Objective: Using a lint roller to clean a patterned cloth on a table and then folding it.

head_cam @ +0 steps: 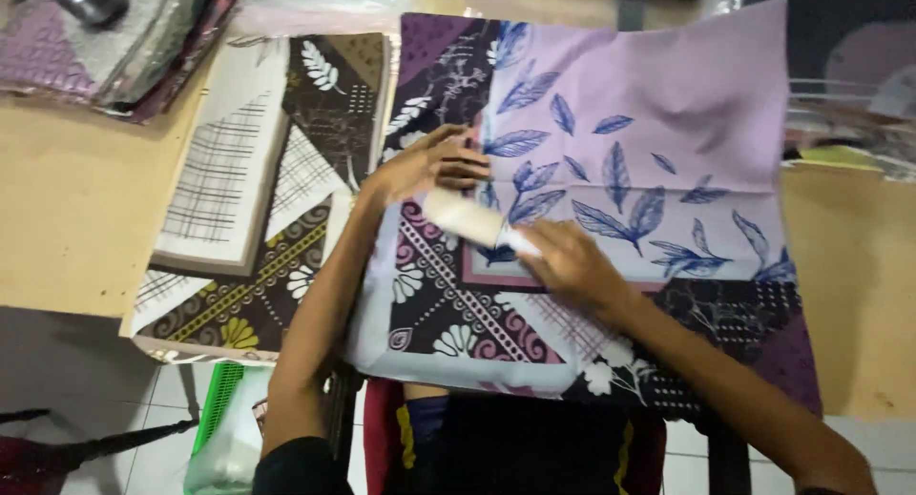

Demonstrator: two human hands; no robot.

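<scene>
My left hand [426, 164] presses flat, fingers spread, on the purple leaf-print cloth [658, 142] lying on the bench [76, 209]; my right hand [563, 261] grips a white roller [468, 218] resting on that cloth.

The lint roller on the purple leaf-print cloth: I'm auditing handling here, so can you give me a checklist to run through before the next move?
1. Right hand grips lint roller: ok.
2. Roller touches purple leaf-print cloth: ok.
3. Left hand pressed flat on the cloth: ok.
4. Cloth lies flat: not ok, creases show.
5. Brown patterned cloth apart from the roller: ok.
6. Roller sheet clean: cannot tell.
</scene>
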